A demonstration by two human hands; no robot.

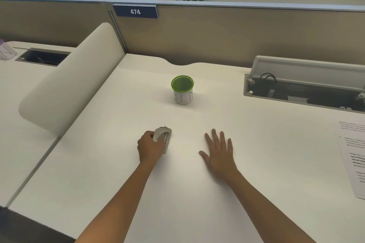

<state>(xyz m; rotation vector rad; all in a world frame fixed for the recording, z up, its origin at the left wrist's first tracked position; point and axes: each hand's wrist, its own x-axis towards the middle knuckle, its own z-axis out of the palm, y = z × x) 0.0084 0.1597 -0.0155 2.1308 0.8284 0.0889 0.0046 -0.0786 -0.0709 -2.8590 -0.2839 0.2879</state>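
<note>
My left hand (149,145) grips a small grey-white object with metal parts (163,136), maybe a stapler or clip device, low on the white desk (197,183). Its fingers curl round the object's left side. My right hand (218,150) lies flat on the desk to the right, fingers spread and straight, holding nothing. Beyond both hands stands a green mesh cup (182,89) with a white paper label bearing blue writing; its inside looks bare from here.
A curved white divider (67,89) rises at the left. An open cable tray (304,90) with a raised lid sits at the back right. Printed paper sheets (353,150) lie at the right edge. A tan partition with a "474" sign (135,12) backs the desk.
</note>
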